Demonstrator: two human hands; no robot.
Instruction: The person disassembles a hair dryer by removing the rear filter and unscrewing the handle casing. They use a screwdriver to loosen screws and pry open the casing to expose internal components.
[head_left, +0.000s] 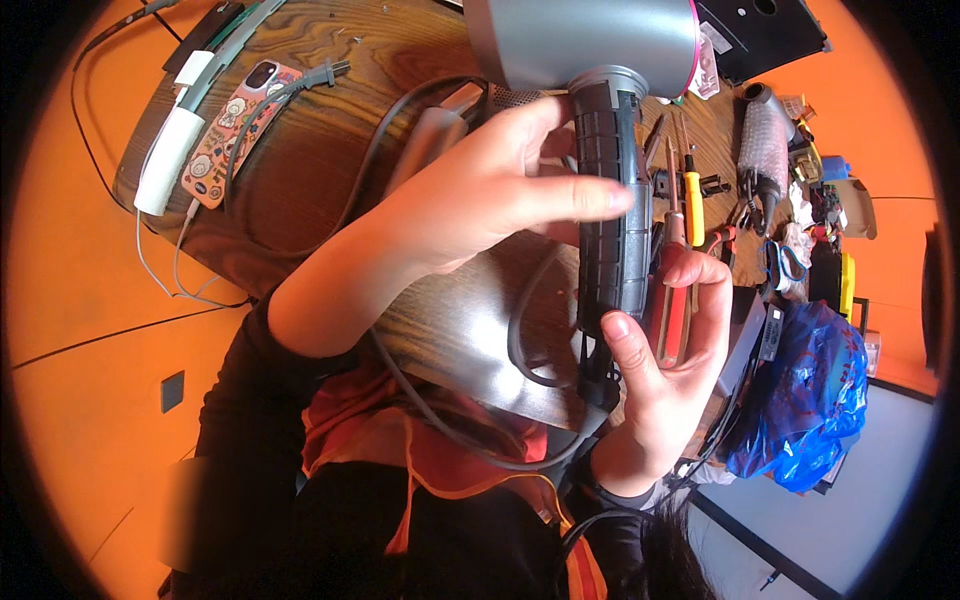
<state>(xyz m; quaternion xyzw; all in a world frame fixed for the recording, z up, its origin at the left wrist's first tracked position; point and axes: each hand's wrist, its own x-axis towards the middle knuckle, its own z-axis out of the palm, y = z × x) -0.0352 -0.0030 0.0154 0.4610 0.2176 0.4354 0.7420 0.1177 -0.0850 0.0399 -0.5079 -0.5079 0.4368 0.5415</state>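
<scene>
A hair dryer (600, 120) is held up over the near edge of a dark wooden table (330, 130), its grey barrel at the top and its black ribbed handle pointing down. The left hand (490, 190) wraps the handle from the left, fingers pressed together across its front and thumb behind. The right hand (660, 370) grips the handle's lower end, thumb laid up along the ribbing, and its curled fingers also pinch a red screwdriver (675, 300) against the handle's right side. The dryer's grey cord (440, 420) loops down from the handle's foot, across the person's lap and back over the table to a plug (318, 74) near the far edge.

A phone (235, 130) in a patterned case lies at the table's left edge, beside a white charger (165, 160). Toward the right edge sit a yellow screwdriver (693, 205), a bubble-wrapped part (762, 140) and loose tools. A blue plastic bag (810, 390) hangs off the right corner.
</scene>
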